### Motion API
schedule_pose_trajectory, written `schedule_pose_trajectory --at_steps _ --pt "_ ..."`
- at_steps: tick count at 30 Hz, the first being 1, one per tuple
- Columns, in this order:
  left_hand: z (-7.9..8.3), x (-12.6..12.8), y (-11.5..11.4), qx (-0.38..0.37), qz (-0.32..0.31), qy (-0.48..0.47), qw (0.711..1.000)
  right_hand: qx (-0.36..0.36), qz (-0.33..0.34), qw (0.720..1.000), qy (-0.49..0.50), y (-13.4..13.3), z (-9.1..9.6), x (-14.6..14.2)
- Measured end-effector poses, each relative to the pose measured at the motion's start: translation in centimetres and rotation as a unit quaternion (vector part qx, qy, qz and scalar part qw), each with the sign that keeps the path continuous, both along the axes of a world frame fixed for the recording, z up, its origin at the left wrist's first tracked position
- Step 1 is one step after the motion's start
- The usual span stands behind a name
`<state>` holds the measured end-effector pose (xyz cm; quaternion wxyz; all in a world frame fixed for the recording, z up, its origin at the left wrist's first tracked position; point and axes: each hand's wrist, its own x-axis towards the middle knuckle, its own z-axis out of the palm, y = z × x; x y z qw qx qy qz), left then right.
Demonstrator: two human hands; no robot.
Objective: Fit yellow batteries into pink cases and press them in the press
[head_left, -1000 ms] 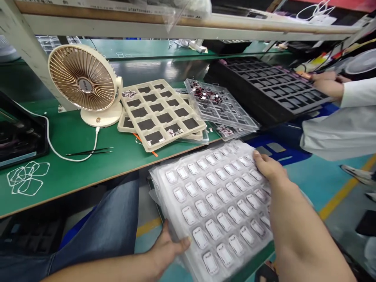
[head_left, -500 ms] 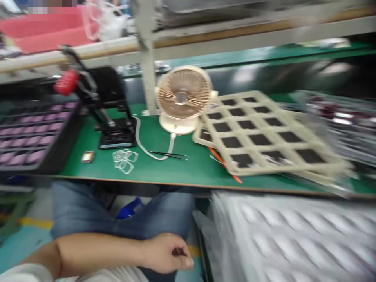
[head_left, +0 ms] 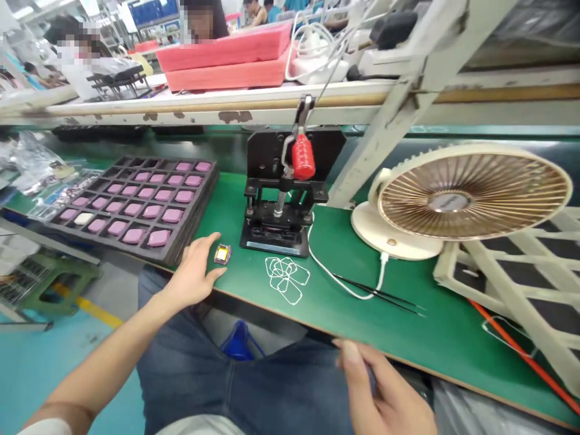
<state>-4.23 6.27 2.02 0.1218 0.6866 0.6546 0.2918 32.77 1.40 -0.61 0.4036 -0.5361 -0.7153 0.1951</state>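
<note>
My left hand [head_left: 194,275] rests at the near edge of the green bench mat [head_left: 421,344], with its fingers apart. It is right next to a small rectangular battery-like part [head_left: 222,254], touching it or nearly so, but not gripping it. My right hand [head_left: 380,389] hangs at the bench's front edge over my jeans, thumb and fingers apart, and holds nothing I can see. Beyond the part stands a black bench press with a red handle [head_left: 290,193]. A black tray of pink pieces [head_left: 131,205] lies to the left.
White wire loops [head_left: 285,279] and tweezers [head_left: 380,295] lie on the mat. A cream fan [head_left: 471,193] and a cream grid tray [head_left: 512,272] occupy the right. Red foam pads [head_left: 224,60] sit on the shelf above, with people working beyond it.
Both hands have let go of the clear stacked tray of white parts. My view has swung left, bringing the press and pink tray in, and my left hand has moved onto the bench.
</note>
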Motion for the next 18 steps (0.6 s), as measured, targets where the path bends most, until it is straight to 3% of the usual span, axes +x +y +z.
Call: schedule_pose_trajectory --at_steps 2,4,7,9,11,14,16,18 --pt "-0.3 -0.9 1.1 -0.026 -0.028 -0.009 0.999 0.036 0.041 0.998 -0.015 2.4 1.4 -1.4" --pt "-0.6 -1.2 1.3 -0.019 -0.047 -0.038 0.998 0.058 0.036 0.997 -0.036 4.2 2.1 -1.9" --pt "-0.8 -1.1 0.4 -0.007 -0.009 -0.103 0.995 0.089 -0.048 0.989 -0.106 6.4 2.3 -0.2" --pt "-0.7 -0.3 -0.7 -0.052 0.029 -0.231 0.971 0.095 -0.105 0.972 -0.188 7.7 2.2 2.0" --pt "0.0 1.0 -1.8 -0.16 0.034 -0.402 0.901 0.068 -0.096 0.96 -0.253 9.0 2.2 4.1" --pt "1.6 3.8 -2.7 -0.29 0.029 -0.565 0.772 0.002 -0.002 0.96 -0.28 10.9 2.5 5.8" --pt "2.6 5.6 -2.7 -0.326 0.031 -0.615 0.717 -0.02 0.04 0.96 -0.275 12.0 3.0 6.0" --pt "3.1 7.0 -2.6 -0.359 0.03 -0.637 0.681 -0.031 0.048 0.962 -0.267 12.5 3.5 6.0"
